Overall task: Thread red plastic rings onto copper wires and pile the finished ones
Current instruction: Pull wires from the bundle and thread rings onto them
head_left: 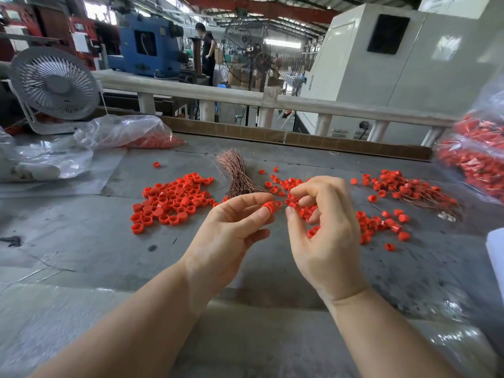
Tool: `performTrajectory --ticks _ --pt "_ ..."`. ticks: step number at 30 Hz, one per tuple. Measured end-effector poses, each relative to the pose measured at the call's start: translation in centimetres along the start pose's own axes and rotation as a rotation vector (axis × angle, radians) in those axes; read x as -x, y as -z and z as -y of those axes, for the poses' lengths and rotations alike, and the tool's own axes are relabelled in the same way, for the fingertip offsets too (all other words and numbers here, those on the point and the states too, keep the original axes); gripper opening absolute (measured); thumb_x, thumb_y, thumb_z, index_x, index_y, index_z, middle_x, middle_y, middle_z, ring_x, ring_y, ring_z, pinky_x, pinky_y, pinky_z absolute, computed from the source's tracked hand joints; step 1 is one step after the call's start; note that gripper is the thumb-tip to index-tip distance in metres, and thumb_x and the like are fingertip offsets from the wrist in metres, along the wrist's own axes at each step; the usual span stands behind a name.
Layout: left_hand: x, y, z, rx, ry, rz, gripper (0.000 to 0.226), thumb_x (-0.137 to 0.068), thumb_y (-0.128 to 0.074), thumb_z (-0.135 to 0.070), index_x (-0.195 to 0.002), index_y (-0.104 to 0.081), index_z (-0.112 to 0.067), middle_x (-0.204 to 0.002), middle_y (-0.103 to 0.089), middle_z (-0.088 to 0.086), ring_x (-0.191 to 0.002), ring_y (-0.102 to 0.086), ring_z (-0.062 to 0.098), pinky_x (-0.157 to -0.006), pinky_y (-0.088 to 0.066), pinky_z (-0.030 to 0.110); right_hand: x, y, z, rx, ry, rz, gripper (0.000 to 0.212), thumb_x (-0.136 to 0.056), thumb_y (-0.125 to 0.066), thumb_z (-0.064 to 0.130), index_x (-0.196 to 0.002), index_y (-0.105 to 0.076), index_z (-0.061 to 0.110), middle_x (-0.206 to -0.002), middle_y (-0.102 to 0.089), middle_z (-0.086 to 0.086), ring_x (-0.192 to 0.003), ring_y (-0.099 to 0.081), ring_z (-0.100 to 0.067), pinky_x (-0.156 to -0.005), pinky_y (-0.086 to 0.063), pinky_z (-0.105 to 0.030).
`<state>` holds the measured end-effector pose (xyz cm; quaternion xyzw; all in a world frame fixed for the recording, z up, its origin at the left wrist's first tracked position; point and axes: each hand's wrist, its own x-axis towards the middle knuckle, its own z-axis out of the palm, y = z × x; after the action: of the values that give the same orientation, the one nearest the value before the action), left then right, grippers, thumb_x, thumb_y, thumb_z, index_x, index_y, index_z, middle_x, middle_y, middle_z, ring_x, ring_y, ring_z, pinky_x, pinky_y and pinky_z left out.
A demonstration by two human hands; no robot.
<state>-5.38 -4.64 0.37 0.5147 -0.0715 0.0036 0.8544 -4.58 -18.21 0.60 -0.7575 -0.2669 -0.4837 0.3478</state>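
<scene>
Left hand: pinches one red ring.
Right hand: fingers curled, contents unclear.
Far-left bag: red rings.
Right bags: wired rings.

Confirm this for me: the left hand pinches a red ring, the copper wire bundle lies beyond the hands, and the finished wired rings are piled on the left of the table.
One point is wrong. The head view shows the finished wired rings piled on the right of the table, not the left. The left hand does pinch a red ring, and the copper wire bundle lies beyond the hands.
</scene>
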Motion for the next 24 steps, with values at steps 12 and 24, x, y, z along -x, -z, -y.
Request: performTrajectory --ticks 12,24 --pt "0.01 0.04 -0.08 -0.003 -0.001 -0.033 0.013 -0.064 -0.066 -0.019 -0.073 -0.074 -0.026 -0.071 -0.066 -0.013 -0.066 -0.061 -0.001 -0.06 -0.049 0.013 -0.43 0.3 0.0 -0.049 -0.098 -0.131 0.041 -0.076 -0.062 -0.011 -0.113 -0.052 0.006 -0.119 -0.044 -0.003 -0.103 -0.056 -0.025 -0.08 -0.051 -0.038" --pt "0.21 -0.22 -0.27 -0.053 -0.017 -0.03 0.017 -0.067 -0.064 -0.021 -0.083 -0.068 -0.02 -0.078 -0.07 -0.008 -0.071 -0.061 0.001 -0.064 -0.043 0.017 0.03 -0.53 0.27 -0.265 -0.333 0.243 0.013 -0.079 -0.063 0.029 -0.088 -0.069 0.02 -0.08 -0.068 0.01 -0.072 -0.06 -0.002 -0.064 -0.043 -0.011"
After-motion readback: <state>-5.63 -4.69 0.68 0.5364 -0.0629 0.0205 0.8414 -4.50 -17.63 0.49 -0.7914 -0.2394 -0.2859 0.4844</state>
